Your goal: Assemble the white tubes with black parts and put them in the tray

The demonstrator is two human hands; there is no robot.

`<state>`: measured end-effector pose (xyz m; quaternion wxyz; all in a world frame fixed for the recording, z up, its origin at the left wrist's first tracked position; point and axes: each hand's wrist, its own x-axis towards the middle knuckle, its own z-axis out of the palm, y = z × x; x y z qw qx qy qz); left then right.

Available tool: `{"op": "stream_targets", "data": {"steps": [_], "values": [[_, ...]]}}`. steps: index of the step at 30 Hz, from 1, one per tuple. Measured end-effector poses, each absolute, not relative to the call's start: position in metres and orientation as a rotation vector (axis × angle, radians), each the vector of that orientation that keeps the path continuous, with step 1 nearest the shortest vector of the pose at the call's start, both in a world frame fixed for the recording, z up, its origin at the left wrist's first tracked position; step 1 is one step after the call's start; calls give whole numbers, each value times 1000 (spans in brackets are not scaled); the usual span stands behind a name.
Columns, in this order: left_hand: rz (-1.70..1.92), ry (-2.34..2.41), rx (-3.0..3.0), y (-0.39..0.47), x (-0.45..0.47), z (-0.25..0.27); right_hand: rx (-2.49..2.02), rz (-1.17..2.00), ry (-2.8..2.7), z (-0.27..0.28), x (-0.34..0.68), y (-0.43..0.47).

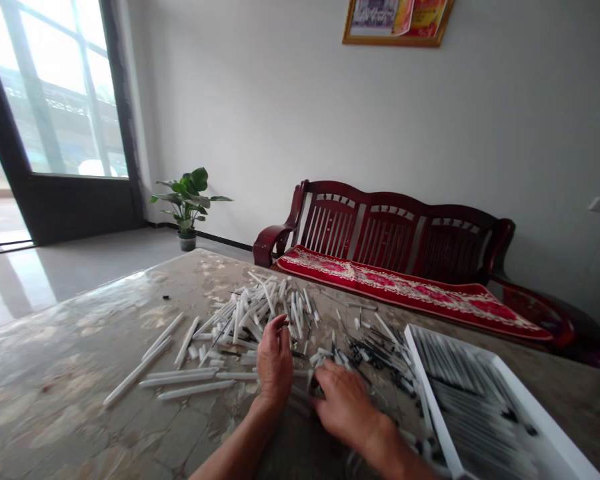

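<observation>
My left hand is over the near side of a loose heap of white plastic tubes, which look like pen barrels. Its fingers are bent and held together, and whatever they hold is hidden. Close on its right, my right hand is blurred, with its fingers curled down toward small white and dark pieces; what it grips cannot be made out. Several longer white tubes lie left of my left hand. Thin dark pen-like parts are scattered beyond and right of my right hand.
A white box on the right holds rows of slender, pen-like items. Everything lies on a patterned tabletop. Behind it are a dark red wooden bench with a red patterned cover and a potted plant.
</observation>
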<state>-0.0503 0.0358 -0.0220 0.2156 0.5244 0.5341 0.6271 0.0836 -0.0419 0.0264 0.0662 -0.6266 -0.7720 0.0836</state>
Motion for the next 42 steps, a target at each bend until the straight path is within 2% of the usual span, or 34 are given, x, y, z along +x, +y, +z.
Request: {"op": "stream_targets", "data": {"steps": [5, 9, 16, 22, 25, 29, 35, 42], "values": [[1736, 1352, 1417, 28, -45, -16, -1973, 152, -2353, 25, 84, -42], [1653, 1240, 1529, 15, -39, -8, -1976, 214, -2079, 22, 104, -38], [1313, 978, 1753, -5, -22, -6, -1432, 659, -1324, 2, 119, -36], [1134, 833, 1750, -6, -13, -16, -1296, 969, -1092, 3, 108, -42], [1139, 884, 1667, -4, -12, -20, -1385, 939, -1124, 5, 125, -39], [1213, 930, 1433, 0, -11, -21, -1612, 638, -1296, 3, 168, -37], [1279, 942, 1181, 10, -12, -19, -1716, 919, -1832, 19, 186, -59], [1253, 879, 1060, 12, -15, -15, -1864, 674, -2208, 28, 161, -74]]}}
